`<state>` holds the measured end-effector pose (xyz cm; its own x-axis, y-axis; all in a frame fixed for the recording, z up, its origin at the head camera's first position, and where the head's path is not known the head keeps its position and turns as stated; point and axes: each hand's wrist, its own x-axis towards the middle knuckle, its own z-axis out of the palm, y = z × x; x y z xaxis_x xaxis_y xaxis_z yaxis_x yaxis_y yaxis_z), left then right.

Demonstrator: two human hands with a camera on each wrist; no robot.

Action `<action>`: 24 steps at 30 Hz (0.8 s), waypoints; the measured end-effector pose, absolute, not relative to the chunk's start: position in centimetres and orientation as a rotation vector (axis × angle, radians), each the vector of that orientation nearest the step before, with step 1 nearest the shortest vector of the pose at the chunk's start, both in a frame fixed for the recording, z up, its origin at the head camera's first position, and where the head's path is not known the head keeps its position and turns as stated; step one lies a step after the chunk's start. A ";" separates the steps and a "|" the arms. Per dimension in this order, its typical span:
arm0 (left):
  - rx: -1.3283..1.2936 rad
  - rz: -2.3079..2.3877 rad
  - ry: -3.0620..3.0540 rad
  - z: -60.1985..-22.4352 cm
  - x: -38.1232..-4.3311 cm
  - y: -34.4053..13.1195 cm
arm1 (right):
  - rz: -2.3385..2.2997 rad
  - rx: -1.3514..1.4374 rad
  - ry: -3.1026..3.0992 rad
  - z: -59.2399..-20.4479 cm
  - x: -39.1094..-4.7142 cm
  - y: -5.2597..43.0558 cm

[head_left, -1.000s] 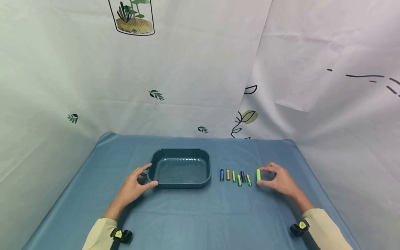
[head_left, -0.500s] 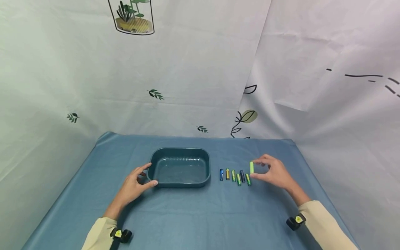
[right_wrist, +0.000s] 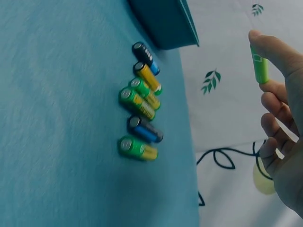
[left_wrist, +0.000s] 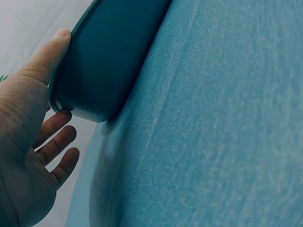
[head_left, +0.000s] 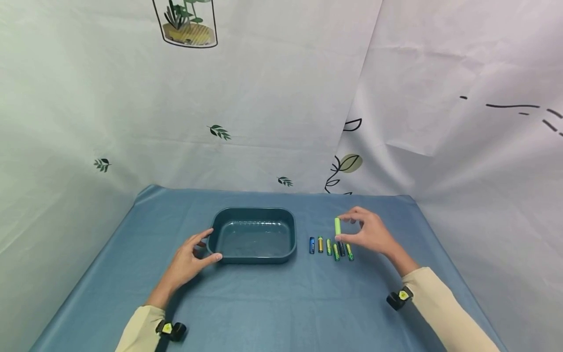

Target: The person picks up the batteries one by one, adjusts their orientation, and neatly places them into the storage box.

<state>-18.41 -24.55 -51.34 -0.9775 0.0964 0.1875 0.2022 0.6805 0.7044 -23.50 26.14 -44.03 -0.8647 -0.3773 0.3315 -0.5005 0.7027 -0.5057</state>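
Note:
My left hand [head_left: 186, 264] holds the left front corner of a dark teal rectangular dish [head_left: 259, 260], thumb on the front rim and index finger at the left side. In the left wrist view, the thumb lies against the dish [left_wrist: 109, 52] and the other fingers are loosely bent. My right hand [head_left: 371, 233] pinches a light green battery [head_left: 337, 228] upright between thumb and fingertips, raised above the table. The right wrist view shows this battery [right_wrist: 259, 66] held by its two ends. Below lie several batteries in a rough row, including a blue one [head_left: 312, 245] and an orange-yellow one [head_left: 320, 245].
A blue cloth [head_left: 264, 313] covers the table. White patterned fabric [head_left: 281, 98] hangs behind and at both sides. The row of batteries lies just right of the dish, with a green-and-yellow battery [head_left: 349, 252] at its right end.
My right hand has lifted the light green battery and carried it left and away from me, from beside the row to above it. My left hand and the dish have stayed put.

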 end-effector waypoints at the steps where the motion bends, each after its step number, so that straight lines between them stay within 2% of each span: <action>1: -0.246 -1.178 -2.753 -51.4 -18.4 -24.6 | 0.902 0.712 -2.708 -43.9 -23.6 25.9; 24: -0.232 -1.186 -2.745 -51.3 -18.4 -24.4 | 1.076 0.823 -2.739 -43.0 -27.2 19.4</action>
<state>-18.37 -24.41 -51.32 -0.9780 0.0850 0.1906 0.1970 0.6771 0.7091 -27.18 19.45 -42.99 -0.8515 -0.4519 0.2661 -0.5121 0.6075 -0.6072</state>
